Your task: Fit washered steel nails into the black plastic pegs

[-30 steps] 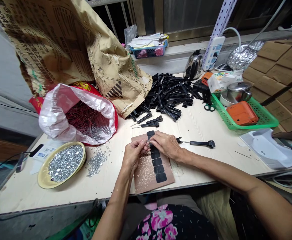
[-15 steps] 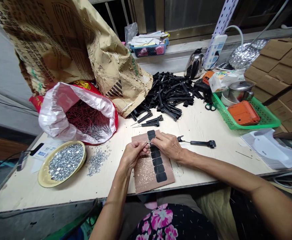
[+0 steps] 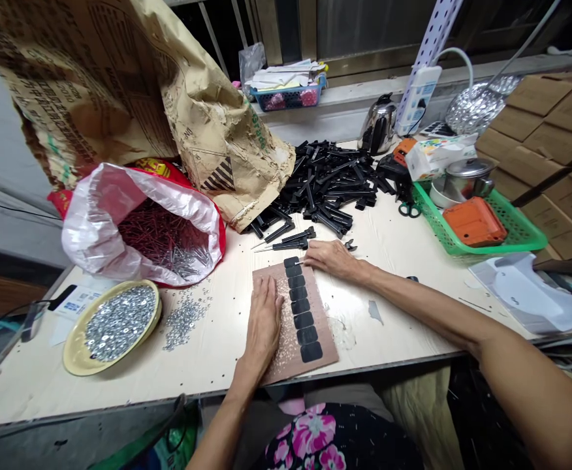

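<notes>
Cluttered pale worktop (image 3: 403, 261) under a barred window.
Left hand (image 3: 264, 320) flat, open on brown board (image 3: 315, 326); right hand (image 3: 330, 256) pinches a thin pin; black parts pile (image 3: 330, 179) behind.

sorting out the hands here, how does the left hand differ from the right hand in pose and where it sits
The left hand lies flat, palm down, fingers stretched, on the speckled side of the brown rectangular board; the right hand is curled, fingertips down on the table just past the board's far corner. The left hand shows nothing in it; whether the right hand pinches anything cannot be told. Both are bare and rest low on the pale work table.
</notes>
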Demonstrator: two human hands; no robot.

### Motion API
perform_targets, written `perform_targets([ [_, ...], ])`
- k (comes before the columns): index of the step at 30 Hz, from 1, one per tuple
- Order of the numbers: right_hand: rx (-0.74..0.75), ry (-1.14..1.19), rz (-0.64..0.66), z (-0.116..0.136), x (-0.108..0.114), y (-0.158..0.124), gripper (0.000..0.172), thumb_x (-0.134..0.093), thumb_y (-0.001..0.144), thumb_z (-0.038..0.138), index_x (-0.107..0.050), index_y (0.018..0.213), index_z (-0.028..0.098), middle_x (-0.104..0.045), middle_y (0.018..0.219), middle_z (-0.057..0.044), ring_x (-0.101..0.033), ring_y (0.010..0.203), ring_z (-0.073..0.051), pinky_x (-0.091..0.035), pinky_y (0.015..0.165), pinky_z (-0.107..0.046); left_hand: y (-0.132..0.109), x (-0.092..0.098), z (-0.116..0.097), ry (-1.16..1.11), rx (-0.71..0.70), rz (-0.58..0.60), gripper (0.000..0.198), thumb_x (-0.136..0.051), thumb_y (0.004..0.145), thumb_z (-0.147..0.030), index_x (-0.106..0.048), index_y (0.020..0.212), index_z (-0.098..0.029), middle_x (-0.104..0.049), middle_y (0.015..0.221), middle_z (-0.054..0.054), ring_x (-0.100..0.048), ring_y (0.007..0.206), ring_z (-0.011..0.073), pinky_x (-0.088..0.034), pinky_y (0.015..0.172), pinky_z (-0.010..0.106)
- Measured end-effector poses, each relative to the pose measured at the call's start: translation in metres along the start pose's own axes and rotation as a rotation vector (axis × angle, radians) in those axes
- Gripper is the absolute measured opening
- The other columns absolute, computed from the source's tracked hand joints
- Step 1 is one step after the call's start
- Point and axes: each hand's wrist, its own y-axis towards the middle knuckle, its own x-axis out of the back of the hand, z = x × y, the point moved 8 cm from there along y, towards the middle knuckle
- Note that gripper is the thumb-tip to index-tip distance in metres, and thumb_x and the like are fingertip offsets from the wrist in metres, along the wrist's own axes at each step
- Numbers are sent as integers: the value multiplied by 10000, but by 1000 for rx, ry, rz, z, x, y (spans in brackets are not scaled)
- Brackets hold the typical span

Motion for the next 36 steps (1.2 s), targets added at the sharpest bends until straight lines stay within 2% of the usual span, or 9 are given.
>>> perform_targets([
  [3, 329, 19, 71, 50, -7, -30, 329, -322, 977, 149, -594, 792, 160, -516, 700, 18, -451, 611, -72, -358, 503, -181, -1, -6, 3, 49, -4, -10, 472, -363, 937, -310, -445, 1361, -118, -385, 1462, 157, -254, 1393, 285, -259, 1123, 512],
  [5, 462, -6, 77, 66, -5, -41, 338, -328, 960, 122, -591, 751, 161, -511, 687, 32, -431, 588, -68, -362, 475, -171, 0, -6, 2, 68, -17, -23, 467, -358, 941, -305, -453, 1355, -111, -397, 1453, 161, -254, 1393, 278, -263, 1125, 505],
  [10, 285, -33, 26, 44, 7, -22, 399, -286, 965, 170, -602, 725, 129, -512, 690, 30, -370, 532, -62, -362, 418, -168, -1, -5, 0, 94, -30, -29, 455, -359, 945, -298, -459, 1351, -118, -394, 1455, 150, -235, 1400, 266, -270, 1124, 504],
  [13, 417, 31, 92, 58, 3, -29, 327, -344, 954, 154, -578, 726, 172, -520, 701, 29, -422, 587, -69, -349, 443, -170, -1, -6, 0, 88, -37, -35, 450, -366, 945, -296, -451, 1358, -139, -397, 1457, 133, -244, 1398, 254, -278, 1124, 497],
  [15, 447, 81, 138, 61, -1, -34, 317, -337, 959, 160, -562, 737, 181, -519, 725, 24, -432, 610, -70, -332, 448, -178, -1, -5, 0, 91, -45, -47, 449, -373, 943, -298, -456, 1354, -139, -411, 1449, 131, -254, 1396, 250, -283, 1124, 492],
  [18, 259, 80, 124, 42, -2, -26, 387, -222, 987, 162, -560, 798, 160, -499, 727, 4, -396, 584, -74, -306, 442, -193, -1, -4, -2, 92, -55, -61, 439, -384, 939, -300, -469, 1345, -156, -434, 1436, 119, -267, 1391, 249, -289, 1121, 496],
  [23, 297, 107, 165, 44, -10, -24, 304, -318, 990, 214, -554, 804, 171, -485, 730, 23, -375, 569, -64, -268, 447, -188, -1, -6, -3, 108, -53, -35, 453, -365, 946, -294, -438, 1364, -136, -400, 1457, 130, -234, 1404, 249, -285, 1123, 490],
  [28, 180, 96, 112, 34, -8, -21, 263, -398, 973, 321, -587, 866, 175, -522, 816, -1, -430, 637, -89, -290, 501, -216, -2, -8, -3, 132, -59, -18, 458, -352, 951, -278, -424, 1371, -111, -385, 1465, 141, -209, 1412, 239, -267, 1135, 467],
  [36, 144, 77, 83, 26, -10, -17, 214, -383, 960, 253, -575, 949, 159, -529, 867, -34, -470, 711, -119, -347, 525, -231, -2, -6, -4, 100, -61, -34, 447, -364, 946, -277, -427, 1374, -162, -383, 1473, 105, -216, 1410, 239, -267, 1132, 484],
])
